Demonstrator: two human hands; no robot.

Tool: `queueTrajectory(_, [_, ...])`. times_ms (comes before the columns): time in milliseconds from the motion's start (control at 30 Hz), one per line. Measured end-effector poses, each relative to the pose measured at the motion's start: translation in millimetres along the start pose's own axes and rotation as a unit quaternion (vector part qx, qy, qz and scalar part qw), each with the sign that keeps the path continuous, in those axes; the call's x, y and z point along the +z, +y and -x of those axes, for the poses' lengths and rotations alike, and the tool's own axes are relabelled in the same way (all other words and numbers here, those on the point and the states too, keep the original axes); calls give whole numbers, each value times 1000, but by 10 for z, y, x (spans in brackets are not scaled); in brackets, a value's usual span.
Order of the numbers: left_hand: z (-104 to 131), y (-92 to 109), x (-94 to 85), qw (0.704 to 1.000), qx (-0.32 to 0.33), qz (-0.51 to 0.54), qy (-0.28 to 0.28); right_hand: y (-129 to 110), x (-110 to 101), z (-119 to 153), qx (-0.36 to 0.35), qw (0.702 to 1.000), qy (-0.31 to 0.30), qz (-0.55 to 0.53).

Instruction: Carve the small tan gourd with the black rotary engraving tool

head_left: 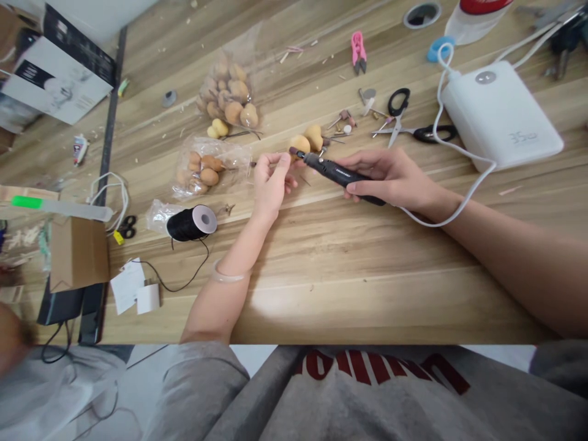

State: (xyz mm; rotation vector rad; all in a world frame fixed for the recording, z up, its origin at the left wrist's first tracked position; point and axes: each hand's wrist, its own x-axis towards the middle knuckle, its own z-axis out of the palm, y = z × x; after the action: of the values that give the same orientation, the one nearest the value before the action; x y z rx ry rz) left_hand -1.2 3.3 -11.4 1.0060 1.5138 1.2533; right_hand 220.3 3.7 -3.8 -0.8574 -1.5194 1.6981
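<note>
Across the wood-grained table (pixel 344 269) we find, at the far left, a white-and-black printed box (pixel 64 79), its contents hidden from us. A white power bank (pixel 503 116) lies to the right, a white cable (pixel 473 196) running from it towards the tool in the right hand. At the left we see a plain brown carton (pixel 80 254); we cannot tell what it holds. Near the middle of the far side, 1 clear bag (pixel 245 55) holds a heap of rounded tan pieces (pixel 229 92); a smaller clear bag (pixel 236 160), nearer and further left, holds a few browner, glossier pieces (pixel 209 176).

The right hand (pixel 390 177) has its fingers closed round the rotary tool (pixel 340 174), which lies aslant in front of us at mid-table. We see a slim, dark, pen-like body with small pale lettering and a narrower front end. The left hand (pixel 271 184) is near that end, thumb and fingers drawn close together; we cannot tell whether they grip anything. Just beyond, we see rounded yellow-tan shapes (pixel 314 138), and smallest, the tool's short, reddish-brown bit (pixel 294 150), pointing left.
</note>
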Motion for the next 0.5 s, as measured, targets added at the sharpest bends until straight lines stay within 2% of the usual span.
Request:
queueTrajectory(167, [22,11,5,1000,11,8,-2,-4,-9,-6,-9,999,46,-2])
queueTrajectory(367, [19,21,20,1000,-2,5,5,6,-2,-8,1,1000,-2,-6])
queueTrajectory(500, [6,8,2,1000,4,-10,-5,-13,12,-2,-3,1000,23,-7])
